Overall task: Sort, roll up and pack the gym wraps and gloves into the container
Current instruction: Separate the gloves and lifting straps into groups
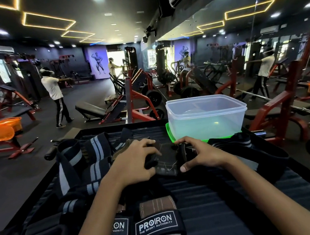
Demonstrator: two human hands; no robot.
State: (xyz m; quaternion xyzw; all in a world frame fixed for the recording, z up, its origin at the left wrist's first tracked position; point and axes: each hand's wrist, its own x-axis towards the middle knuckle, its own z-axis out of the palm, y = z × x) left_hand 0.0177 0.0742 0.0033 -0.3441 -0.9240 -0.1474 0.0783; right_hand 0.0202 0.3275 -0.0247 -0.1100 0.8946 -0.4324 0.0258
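a worn black glove [164, 158] sits at the middle of a dark ribbed bench [227, 201] in a gym, gripped from both sides. the left hand [133, 158] curls its fingers over the glove's left edge; the right hand [198, 151] pinches its right edge between bent fingers and thumb. loose threads trail from the glove's scuffed, matte fabric. to the left lie black elastic wraps [82, 164] with grey stripes, loosely unrolled and overlapping; another striped wrap [236, 146] is bunched just right of the right hand. nearer the camera, between the forearms, rest two brown-and-black gloves [156, 225] with stitched panels and wrist straps printed "proiron". at the bench's far right stands the container [206, 115], a clear, round-cornered rectangular plastic tub, set on its green lid [171, 136], just beyond the right hand. the bench surface is black, padded and grooved in parallel ridges. beyond it spreads a dim room with a black floor, red-framed weight machines [140, 99], black padded seats and plate-loaded bars. an orange basket [4, 128] sits on a stand at the left. a mirror wall [258, 47] on the right doubles the scene. yellow light strips outline angular shapes on the dark ceiling [48, 21]. a person in a white shirt [55, 94] and striped track trousers stands at mid-left; another person [113, 70] works at a machine near a bright doorway.
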